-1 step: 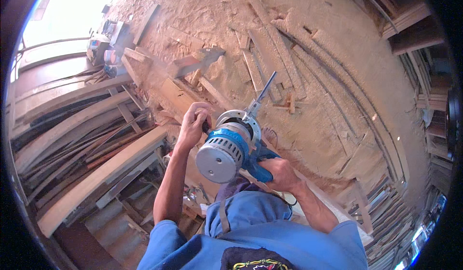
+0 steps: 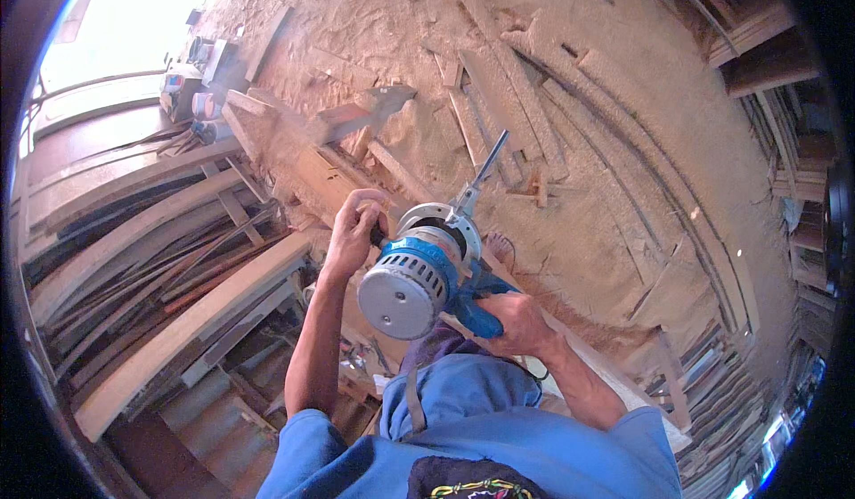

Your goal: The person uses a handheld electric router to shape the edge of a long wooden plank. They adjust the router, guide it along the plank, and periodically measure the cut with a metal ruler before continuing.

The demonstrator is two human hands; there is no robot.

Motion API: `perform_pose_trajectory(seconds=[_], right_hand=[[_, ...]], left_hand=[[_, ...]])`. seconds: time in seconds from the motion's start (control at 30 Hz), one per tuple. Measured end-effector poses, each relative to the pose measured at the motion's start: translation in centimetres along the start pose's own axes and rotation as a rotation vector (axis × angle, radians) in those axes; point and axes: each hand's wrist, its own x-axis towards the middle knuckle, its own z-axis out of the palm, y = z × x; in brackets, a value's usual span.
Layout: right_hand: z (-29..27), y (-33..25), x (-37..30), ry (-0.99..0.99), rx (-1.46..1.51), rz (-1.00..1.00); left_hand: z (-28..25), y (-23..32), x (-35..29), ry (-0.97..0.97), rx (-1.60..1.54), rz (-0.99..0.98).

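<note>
A wood router (image 2: 405,292) with a blue and grey body is in front of me, its round grey cap facing up. My left hand (image 2: 356,232) is closed round the dark side grip at its left. My right hand (image 2: 514,323) wraps round the blue rear handle (image 2: 476,319). From the router's metal base ring a thin metal rod (image 2: 492,160) sticks out, away from me. A wooden board (image 2: 334,181) runs beyond the router to the upper left. The router bit and whatever lies directly beneath the base are hidden.
Planks and boards (image 2: 169,347) are stacked at the left, with tins and containers (image 2: 207,105) beyond. Sawdust and long offcuts (image 2: 614,174) cover the floor ahead. My bare foot (image 2: 500,248) shows beside the router. More stacked wood (image 2: 726,392) stands at the right.
The view has shifted very slightly, and the router sits a touch further left in it. Both hands keep the same hold.
</note>
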Motion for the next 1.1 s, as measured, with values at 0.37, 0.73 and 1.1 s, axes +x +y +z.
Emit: perform_pose_trajectory(seconds=[0.37,0.73,1.1], right_hand=[[1.2,0.5,3.7,-0.091,0.052,-0.007],[0.6,2.8,4.7,-0.267,0.221,-0.066],[-0.3,2.2,6.5,-0.250,0.127,-0.057]], left_hand=[[-2.3,0.1,1.3,0.234,0.139,-0.222],[-0.9,-1.5,1.7,0.380,-0.191,-0.242],[-1.6,1.0,2.5,0.381,-0.069,-0.238]])
